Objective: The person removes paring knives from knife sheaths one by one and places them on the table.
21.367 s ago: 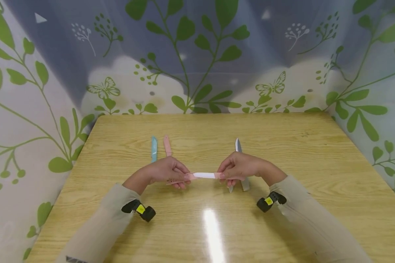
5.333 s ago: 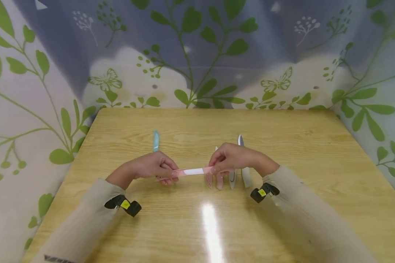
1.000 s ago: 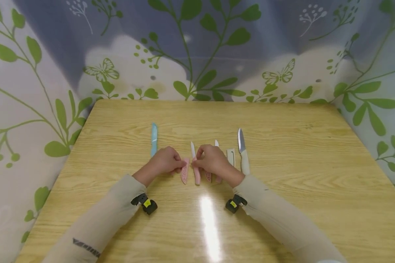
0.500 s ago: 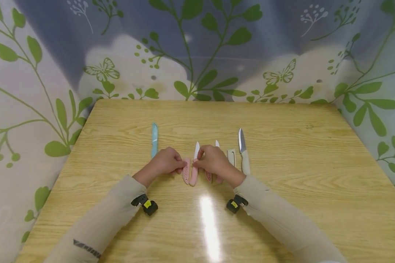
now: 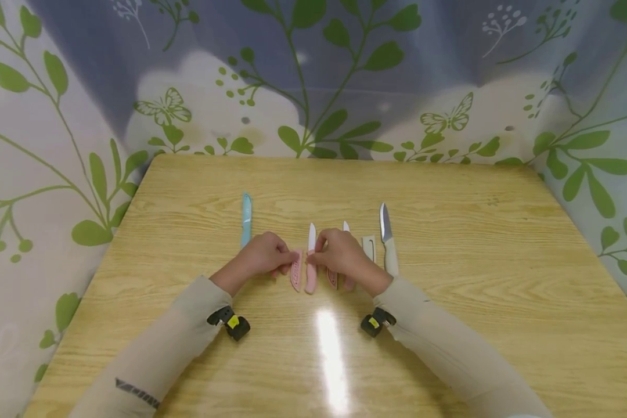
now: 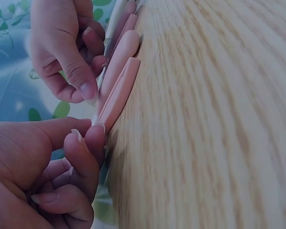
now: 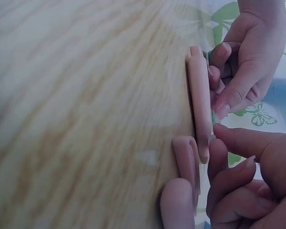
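In the head view, a pink knife sheath [image 5: 296,277] and a pink-handled knife with a white blade [image 5: 311,277] lie side by side on the table, a small gap between them. My left hand [image 5: 263,254] pinches the far end of the sheath between thumb and forefinger. With thumb and forefinger, my right hand [image 5: 342,253] pinches the knife where handle meets blade. The left wrist view has the sheath [image 6: 120,93] nearest, the knife handle [image 6: 120,59] behind it. Under my right hand, a second pink sheath [image 5: 332,280] and second pink knife [image 5: 349,284] are partly covered.
A light-blue knife [image 5: 247,217] lies beyond my left hand, its lower end hidden. Right of my right hand are a beige sheath [image 5: 368,247] and a beige-handled knife [image 5: 389,249] with its metal blade bare. A patterned curtain [image 5: 313,87] stands behind the wooden table [image 5: 475,244].
Around five seconds ago, both hands held the pink knife and sheath partly joined in the air; now they lie apart. Over the last second the knife has turned slightly, now closer to parallel with the sheath.
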Demonstrator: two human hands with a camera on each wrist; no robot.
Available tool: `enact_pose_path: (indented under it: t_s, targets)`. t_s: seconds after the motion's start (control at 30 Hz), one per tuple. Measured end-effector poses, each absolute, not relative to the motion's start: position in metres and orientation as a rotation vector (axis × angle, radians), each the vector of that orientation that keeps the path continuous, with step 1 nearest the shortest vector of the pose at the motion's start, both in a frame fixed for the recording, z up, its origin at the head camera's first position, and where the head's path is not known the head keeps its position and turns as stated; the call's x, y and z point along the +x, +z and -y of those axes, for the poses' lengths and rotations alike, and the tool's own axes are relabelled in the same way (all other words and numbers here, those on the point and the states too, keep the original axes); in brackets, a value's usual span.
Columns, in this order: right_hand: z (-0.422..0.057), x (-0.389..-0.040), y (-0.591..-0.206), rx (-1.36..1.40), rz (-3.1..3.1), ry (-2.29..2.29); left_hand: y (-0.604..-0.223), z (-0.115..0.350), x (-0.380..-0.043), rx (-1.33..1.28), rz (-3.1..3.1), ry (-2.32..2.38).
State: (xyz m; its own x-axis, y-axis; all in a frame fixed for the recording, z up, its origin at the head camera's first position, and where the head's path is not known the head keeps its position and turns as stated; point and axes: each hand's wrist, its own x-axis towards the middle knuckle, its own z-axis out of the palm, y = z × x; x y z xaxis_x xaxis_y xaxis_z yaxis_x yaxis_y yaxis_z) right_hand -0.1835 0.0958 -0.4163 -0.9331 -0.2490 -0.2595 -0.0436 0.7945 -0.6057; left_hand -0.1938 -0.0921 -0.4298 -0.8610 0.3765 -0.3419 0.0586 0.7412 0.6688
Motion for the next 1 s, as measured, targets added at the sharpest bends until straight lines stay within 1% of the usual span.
enact_pose_path:
  t_s: [0.33, 0.63, 1.0]
  targets:
    - [-0.094, -0.185, -0.414, -0.226, -2.661, -0.871, -0.427, 0.102, -0.196, 0.337, -2.491, 0.971]
    - [-0.088, -0.188, -0.41, -0.254, -2.698, -0.842, -0.418, 0.131, -0.211, 0.261, -2.554, 1.05]
    - [-0.055, -0.196, -0.408, -0.341, -2.687, -0.886, -0.413, 0.167, -0.227, 0.174, -2.685, 1.003]
